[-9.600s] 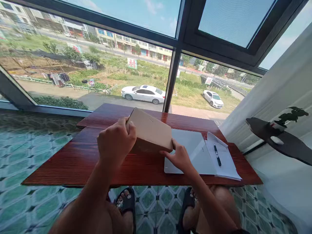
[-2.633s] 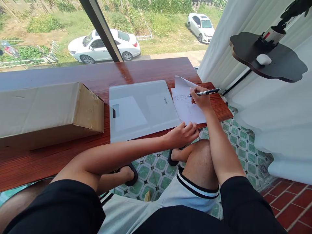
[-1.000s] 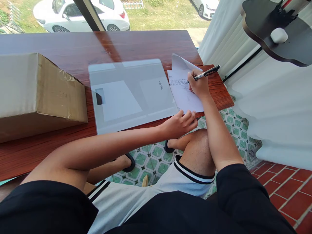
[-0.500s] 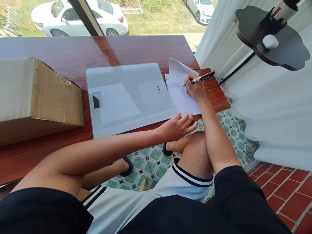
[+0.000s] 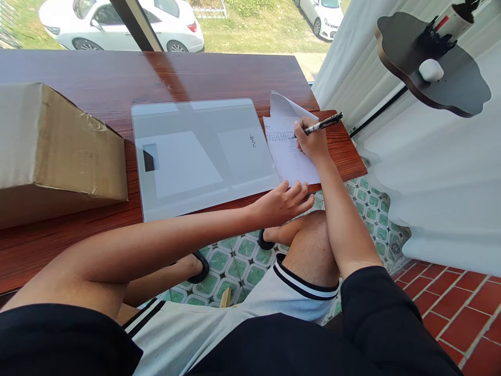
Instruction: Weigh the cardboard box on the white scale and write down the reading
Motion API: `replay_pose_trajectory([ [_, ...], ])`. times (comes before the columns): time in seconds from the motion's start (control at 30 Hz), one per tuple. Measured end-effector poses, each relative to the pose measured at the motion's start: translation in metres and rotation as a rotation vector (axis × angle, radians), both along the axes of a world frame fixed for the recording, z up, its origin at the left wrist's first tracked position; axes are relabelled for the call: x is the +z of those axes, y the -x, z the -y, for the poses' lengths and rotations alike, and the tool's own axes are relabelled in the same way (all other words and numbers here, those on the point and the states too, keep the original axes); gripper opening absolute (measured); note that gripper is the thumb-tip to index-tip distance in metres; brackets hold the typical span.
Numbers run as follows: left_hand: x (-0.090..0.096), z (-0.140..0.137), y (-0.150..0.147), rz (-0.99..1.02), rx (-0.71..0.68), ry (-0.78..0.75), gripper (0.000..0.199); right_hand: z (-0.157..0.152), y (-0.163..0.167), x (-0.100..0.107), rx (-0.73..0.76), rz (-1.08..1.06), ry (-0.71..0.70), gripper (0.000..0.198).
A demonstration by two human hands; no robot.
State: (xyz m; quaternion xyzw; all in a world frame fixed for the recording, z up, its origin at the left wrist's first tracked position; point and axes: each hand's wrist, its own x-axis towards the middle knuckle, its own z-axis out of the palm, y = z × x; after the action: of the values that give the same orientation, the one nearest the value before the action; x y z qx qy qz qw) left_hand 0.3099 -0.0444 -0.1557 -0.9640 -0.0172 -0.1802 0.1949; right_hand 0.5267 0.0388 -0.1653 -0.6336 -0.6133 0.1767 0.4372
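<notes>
Held the pen [image 5: 323, 123] in a closed right-hand [image 5: 311, 143] writing grip, tip on the sheet [image 5: 291, 156] at the worktop's [image 5: 117, 78] right end beside the scale [image 5: 199, 154], left hand [image 5: 284, 201] open, fingertips pinning its near edge, likely against slipping.

Glossy wood table [image 5: 195, 73], seemingly glass scale [image 5: 203, 156]
</notes>
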Motion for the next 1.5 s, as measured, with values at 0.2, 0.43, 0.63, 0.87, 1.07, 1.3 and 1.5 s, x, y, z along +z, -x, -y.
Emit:
replay_pose_trajectory([
  [0.2,-0.0013,-0.0002,-0.0002,-0.003,0.005,0.011,0.039,0.0000,0.0024,0.0020,-0.053,0.028,0.041,0.038],
  [0.43,0.0019,-0.0004,0.0004,-0.025,-0.005,0.031,0.040,-0.0004,-0.0013,-0.0008,-0.013,0.003,0.005,0.043],
  [0.63,-0.0011,-0.0011,-0.0004,0.020,-0.006,0.010,0.037,-0.0021,-0.0014,-0.0019,-0.004,0.001,-0.001,0.046],
  [0.87,-0.0006,-0.0009,-0.0005,0.036,-0.009,0.025,0.036,-0.0022,-0.0008,-0.0019,-0.033,0.015,0.007,0.058],
  [1.07,-0.0016,-0.0012,-0.0012,0.039,-0.018,0.077,0.034,-0.0032,-0.0014,-0.0028,-0.044,0.039,0.018,0.057],
  [1.3,-0.0012,-0.0012,-0.0011,0.037,-0.004,-0.003,0.033,-0.0020,-0.0012,-0.0023,-0.043,0.024,0.009,0.061],
  [1.5,-0.0010,-0.0013,-0.0009,0.023,-0.008,0.062,0.034,-0.0032,-0.0039,-0.0057,-0.063,0.057,0.014,0.058],
])
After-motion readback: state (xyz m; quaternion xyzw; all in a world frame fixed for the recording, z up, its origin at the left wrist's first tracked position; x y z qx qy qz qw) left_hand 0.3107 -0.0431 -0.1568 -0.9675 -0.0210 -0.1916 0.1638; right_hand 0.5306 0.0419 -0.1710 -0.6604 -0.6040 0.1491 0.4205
